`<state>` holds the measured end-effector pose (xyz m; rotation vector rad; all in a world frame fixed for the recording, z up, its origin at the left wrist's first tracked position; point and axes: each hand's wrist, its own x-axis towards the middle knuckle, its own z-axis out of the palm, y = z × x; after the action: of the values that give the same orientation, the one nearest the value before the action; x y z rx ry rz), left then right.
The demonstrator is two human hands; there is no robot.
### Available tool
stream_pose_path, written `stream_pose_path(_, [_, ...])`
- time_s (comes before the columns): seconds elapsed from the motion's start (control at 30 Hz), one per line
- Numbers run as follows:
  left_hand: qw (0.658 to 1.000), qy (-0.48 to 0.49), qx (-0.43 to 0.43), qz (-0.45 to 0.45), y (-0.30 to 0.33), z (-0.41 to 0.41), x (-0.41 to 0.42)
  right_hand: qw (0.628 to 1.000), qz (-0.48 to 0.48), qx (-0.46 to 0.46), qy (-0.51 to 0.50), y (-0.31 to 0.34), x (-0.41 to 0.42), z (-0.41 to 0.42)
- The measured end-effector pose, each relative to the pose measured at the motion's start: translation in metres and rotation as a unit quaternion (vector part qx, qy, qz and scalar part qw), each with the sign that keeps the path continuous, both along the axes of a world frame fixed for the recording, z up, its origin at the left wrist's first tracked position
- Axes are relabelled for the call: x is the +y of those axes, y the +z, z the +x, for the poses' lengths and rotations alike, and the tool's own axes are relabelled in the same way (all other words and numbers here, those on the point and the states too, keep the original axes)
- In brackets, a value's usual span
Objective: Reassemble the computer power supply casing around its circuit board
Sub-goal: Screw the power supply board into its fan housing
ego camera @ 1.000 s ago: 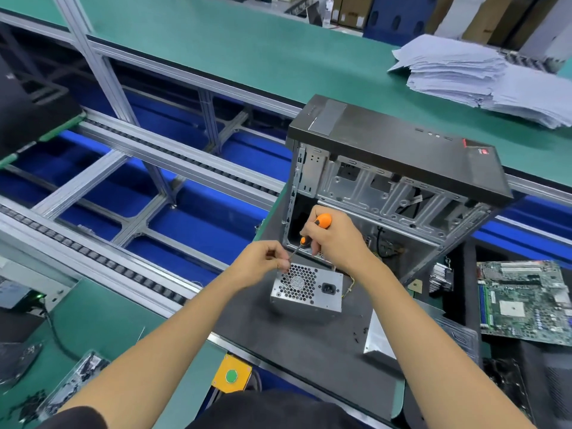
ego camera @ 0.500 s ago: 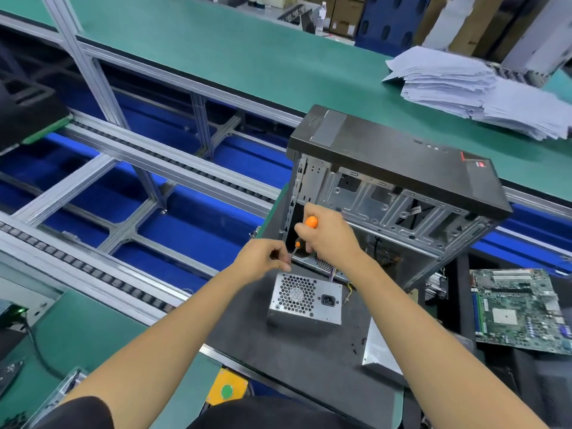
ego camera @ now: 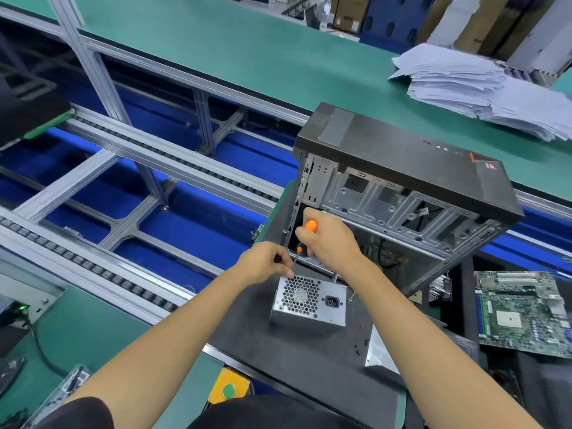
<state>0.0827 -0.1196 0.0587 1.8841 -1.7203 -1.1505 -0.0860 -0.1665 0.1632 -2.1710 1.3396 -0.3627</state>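
Observation:
A silver power supply (ego camera: 309,301) with a honeycomb fan grille and a black power socket stands on a dark mat (ego camera: 278,351). My right hand (ego camera: 328,239) grips an orange-handled screwdriver (ego camera: 310,226), its shaft slanting down toward the supply's top left corner. My left hand (ego camera: 266,263) pinches the shaft near its tip, right at that corner. The tip itself is hidden by my fingers.
An open black computer case (ego camera: 402,168) stands just behind the supply. A green motherboard (ego camera: 523,311) lies to the right, a loose metal panel (ego camera: 377,351) near the front. A roller conveyor frame (ego camera: 123,156) runs on the left; stacked papers (ego camera: 479,88) lie far right.
Both hands and the screwdriver stay at the supply's top left corner. The camera has shifted slightly, so the scene sits a little lower in view.

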Motion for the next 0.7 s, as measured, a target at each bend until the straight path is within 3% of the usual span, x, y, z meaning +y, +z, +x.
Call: stream_pose_path(0.7, [0.999,0.007,0.049,0.016,-0.0009,-0.0028,0.0042,0.999,-0.019,0.041,0.03,-0.0012,0.0013,0.0047])
